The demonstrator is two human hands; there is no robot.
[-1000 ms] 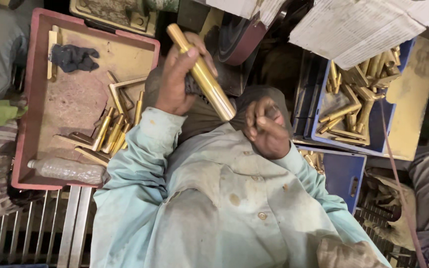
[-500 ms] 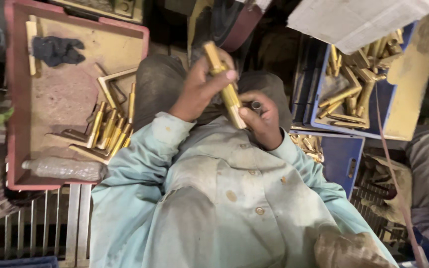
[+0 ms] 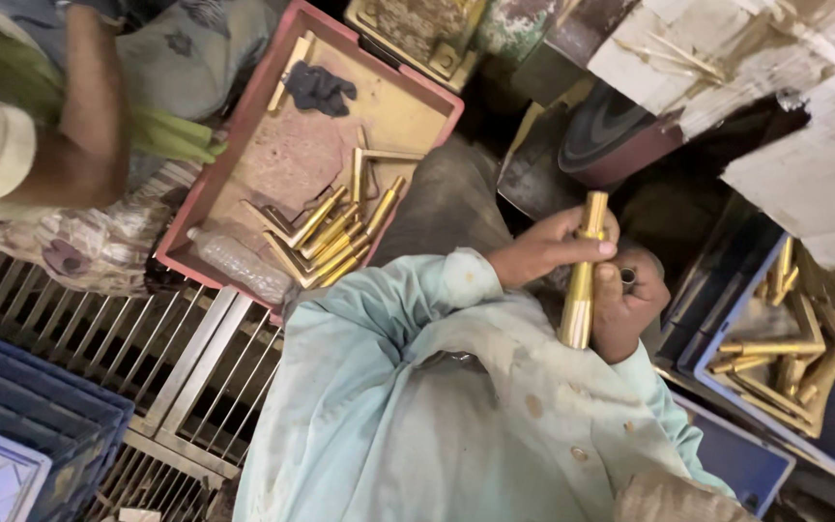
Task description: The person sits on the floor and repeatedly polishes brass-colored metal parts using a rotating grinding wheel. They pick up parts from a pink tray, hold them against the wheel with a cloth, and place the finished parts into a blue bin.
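I hold a long brass tube (image 3: 580, 290) nearly upright in front of my chest, in both hands. My left hand (image 3: 545, 253) grips its upper half, with the thumb across the tube. The lower half is wrapped by my right hand (image 3: 632, 311) from the right side. My light teal shirt sleeves fill the lower middle of the view. To the left lies a red tray (image 3: 207, 198) with several brass L-shaped pieces (image 3: 326, 237), a dark cloth (image 3: 321, 89) and a plastic bottle (image 3: 239, 263).
A blue crate (image 3: 717, 338) with more brass pieces (image 3: 785, 358) stands at the right. Another person's arm (image 3: 89, 126) is at the upper left. A metal wire grate (image 3: 147, 367) and stacked blue crates (image 3: 21, 425) lie lower left. A dark round wheel (image 3: 611, 130) sits beyond my hands.
The brass tube has swung from a slant to nearly upright and come closer to my chest. My right hand has closed on its lower half. The view has shifted, bringing in another person's arm.
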